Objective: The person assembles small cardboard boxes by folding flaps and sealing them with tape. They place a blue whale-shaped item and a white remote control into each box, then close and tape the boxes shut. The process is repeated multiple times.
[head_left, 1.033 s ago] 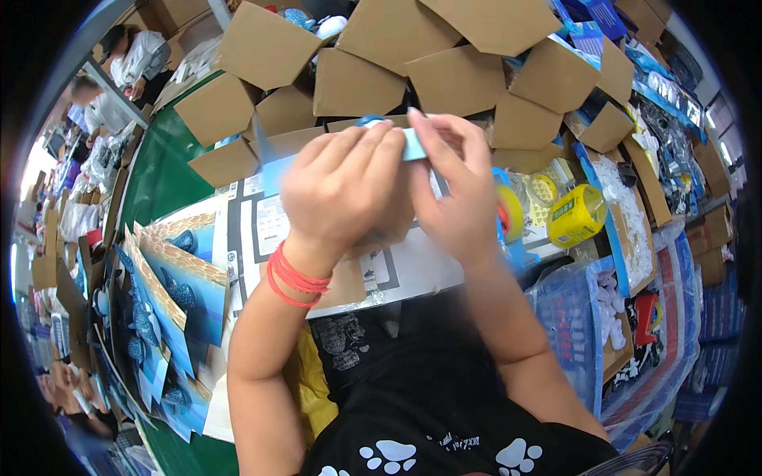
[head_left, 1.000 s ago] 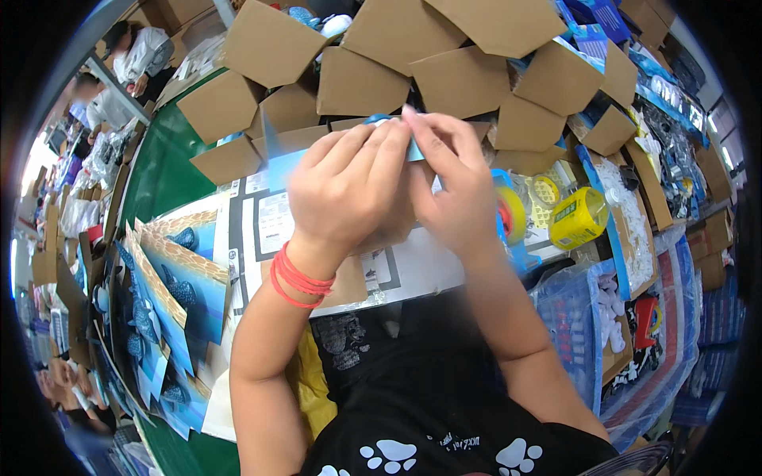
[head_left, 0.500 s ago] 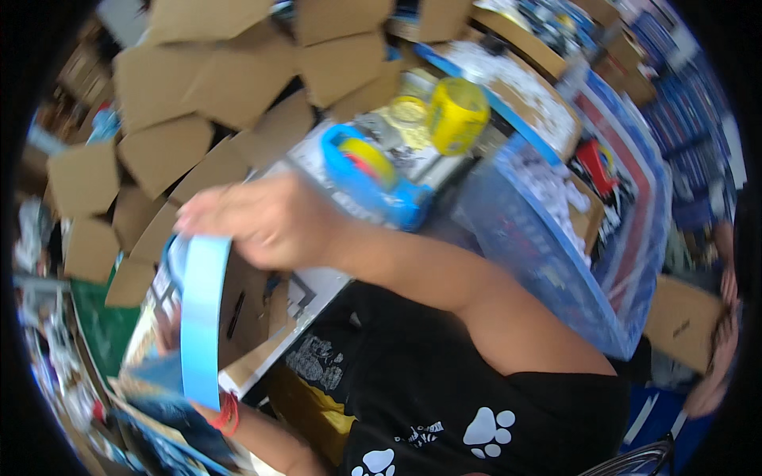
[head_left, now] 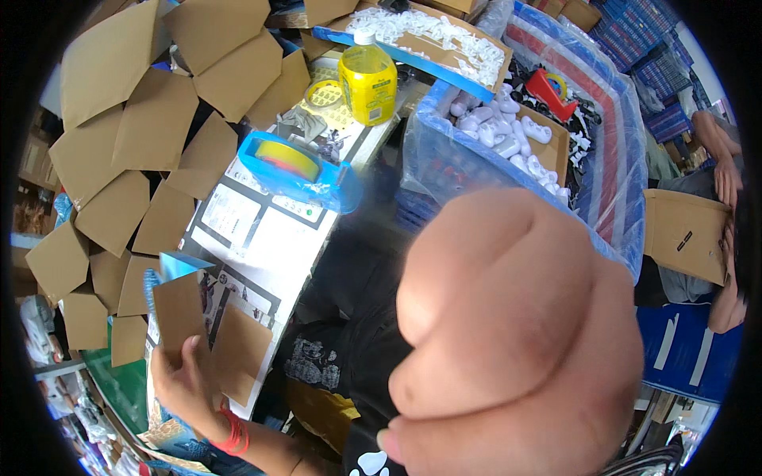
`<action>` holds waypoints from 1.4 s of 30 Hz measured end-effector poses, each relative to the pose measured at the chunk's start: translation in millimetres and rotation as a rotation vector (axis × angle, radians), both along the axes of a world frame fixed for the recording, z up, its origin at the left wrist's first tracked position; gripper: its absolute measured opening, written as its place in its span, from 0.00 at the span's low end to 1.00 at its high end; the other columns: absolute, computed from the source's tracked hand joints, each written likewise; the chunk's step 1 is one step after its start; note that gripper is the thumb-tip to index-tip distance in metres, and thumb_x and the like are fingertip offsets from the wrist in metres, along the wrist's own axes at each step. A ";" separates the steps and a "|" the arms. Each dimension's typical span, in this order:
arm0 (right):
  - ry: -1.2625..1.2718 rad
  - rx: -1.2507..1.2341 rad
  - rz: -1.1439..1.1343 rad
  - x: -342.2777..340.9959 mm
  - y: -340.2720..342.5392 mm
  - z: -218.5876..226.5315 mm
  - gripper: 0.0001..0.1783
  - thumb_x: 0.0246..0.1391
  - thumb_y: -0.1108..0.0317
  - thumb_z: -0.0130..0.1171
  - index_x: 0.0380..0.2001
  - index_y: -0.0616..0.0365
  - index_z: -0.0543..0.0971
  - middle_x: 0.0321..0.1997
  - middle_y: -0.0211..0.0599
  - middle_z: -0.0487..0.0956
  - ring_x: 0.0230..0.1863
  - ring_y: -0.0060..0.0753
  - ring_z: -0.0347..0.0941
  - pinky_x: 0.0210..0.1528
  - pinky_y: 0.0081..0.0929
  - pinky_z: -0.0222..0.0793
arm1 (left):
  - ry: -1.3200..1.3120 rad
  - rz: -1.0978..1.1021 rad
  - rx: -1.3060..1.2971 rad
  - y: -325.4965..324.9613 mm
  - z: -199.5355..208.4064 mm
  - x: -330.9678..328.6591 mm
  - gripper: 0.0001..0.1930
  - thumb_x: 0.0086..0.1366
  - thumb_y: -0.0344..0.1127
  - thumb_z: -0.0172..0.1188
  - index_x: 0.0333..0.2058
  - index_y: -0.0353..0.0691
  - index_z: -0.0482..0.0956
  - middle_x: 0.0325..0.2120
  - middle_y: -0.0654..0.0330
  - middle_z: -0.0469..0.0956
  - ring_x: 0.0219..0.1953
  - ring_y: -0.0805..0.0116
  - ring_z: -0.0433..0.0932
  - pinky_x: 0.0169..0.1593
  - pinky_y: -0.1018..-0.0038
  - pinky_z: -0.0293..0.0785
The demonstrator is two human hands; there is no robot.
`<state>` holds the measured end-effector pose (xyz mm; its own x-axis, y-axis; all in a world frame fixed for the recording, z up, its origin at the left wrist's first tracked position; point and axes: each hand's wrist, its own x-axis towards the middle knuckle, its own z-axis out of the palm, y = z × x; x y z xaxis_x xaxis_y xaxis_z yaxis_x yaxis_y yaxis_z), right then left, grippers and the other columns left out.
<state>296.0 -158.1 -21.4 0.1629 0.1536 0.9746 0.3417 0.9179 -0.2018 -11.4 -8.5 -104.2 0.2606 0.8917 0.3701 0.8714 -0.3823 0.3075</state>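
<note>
My left hand [head_left: 184,382], with a red band at the wrist, grips a small blue and brown cardboard box [head_left: 178,305] at the lower left, over the white printed sheets [head_left: 266,234] on the table. My right hand [head_left: 516,337] is raised very close to the camera and fills the lower middle as a blurred, curled shape. Its palm side is hidden, so I cannot tell whether it holds anything. A blue tape dispenser [head_left: 295,168] with a yellow roll lies on the table above the sheets.
Several folded brown cardboard boxes [head_left: 135,135] fan along the left. A yellow bottle [head_left: 367,75] and a tape roll [head_left: 324,94] stand further back. A blue bin [head_left: 444,151] holds white plastic parts. Another person [head_left: 726,190] sits at the right behind a carton [head_left: 683,234].
Both hands were together on a blue piece a second ago. They have parted: the left went down-left with the small box, the right rose up to the camera. The view swung right.
</note>
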 end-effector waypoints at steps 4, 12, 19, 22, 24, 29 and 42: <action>-0.011 0.011 -0.138 9.5 -23.6 -15.2 0.18 0.61 0.60 0.63 0.18 0.54 0.80 0.21 0.31 0.80 0.18 0.29 0.73 0.20 0.27 0.64 | 0.314 -0.022 0.009 7.7 -33.9 26.8 0.19 0.56 0.45 0.73 0.30 0.35 0.76 0.28 0.51 0.78 0.32 0.44 0.76 0.35 0.57 0.71; -0.160 -0.246 -0.811 102.1 -58.6 -58.7 0.18 0.62 0.62 0.61 0.17 0.53 0.79 0.19 0.31 0.78 0.18 0.32 0.73 0.21 0.30 0.65 | 0.438 -0.038 -0.028 11.5 -73.9 16.2 0.19 0.63 0.47 0.68 0.42 0.36 0.80 0.35 0.49 0.80 0.39 0.44 0.79 0.40 0.58 0.74; 0.003 -1.592 -1.066 355.5 -136.5 -162.7 0.14 0.58 0.58 0.63 0.26 0.59 0.83 0.22 0.42 0.78 0.25 0.45 0.76 0.32 0.40 0.73 | 0.407 0.000 0.049 -11.5 -48.7 57.2 0.22 0.65 0.54 0.66 0.30 0.37 0.83 0.25 0.49 0.81 0.27 0.45 0.80 0.32 0.55 0.75; -0.532 -1.724 -0.955 398.0 -132.1 -229.1 0.16 0.52 0.61 0.64 0.41 0.59 0.82 0.41 0.47 0.79 0.44 0.49 0.77 0.46 0.44 0.74 | 0.392 0.034 0.022 -7.4 -55.9 59.9 0.22 0.62 0.56 0.68 0.30 0.38 0.83 0.25 0.49 0.81 0.27 0.42 0.78 0.32 0.54 0.75; -0.801 -1.847 -0.974 394.4 -97.9 -250.9 0.27 0.49 0.63 0.65 0.53 0.61 0.78 0.62 0.48 0.76 0.62 0.48 0.73 0.58 0.42 0.72 | 0.391 0.022 -0.001 -4.2 -54.2 59.6 0.22 0.63 0.55 0.67 0.30 0.38 0.83 0.25 0.48 0.81 0.27 0.42 0.78 0.32 0.54 0.75; -0.901 -1.709 -0.553 360.7 -37.6 -288.1 0.37 0.47 0.68 0.64 0.64 0.56 0.72 0.58 0.44 0.76 0.62 0.48 0.70 0.61 0.46 0.69 | 0.382 0.025 -0.056 -3.8 -53.7 56.0 0.21 0.64 0.53 0.67 0.32 0.38 0.83 0.27 0.47 0.80 0.30 0.42 0.79 0.33 0.53 0.74; -0.494 -1.808 -1.029 354.8 -99.4 -219.4 0.27 0.54 0.60 0.71 0.53 0.62 0.77 0.60 0.59 0.72 0.61 0.64 0.70 0.62 0.46 0.68 | 0.108 -0.166 -0.055 10.6 -66.0 50.1 0.15 0.63 0.27 0.63 0.50 0.39 0.81 0.39 0.49 0.82 0.39 0.46 0.81 0.42 0.61 0.78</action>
<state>650.8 -257.6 -240.8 0.6200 0.7743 -0.1265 0.7532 -0.6326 -0.1804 38.7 2.1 -170.1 0.4415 0.8510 0.2842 0.8267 -0.5090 0.2397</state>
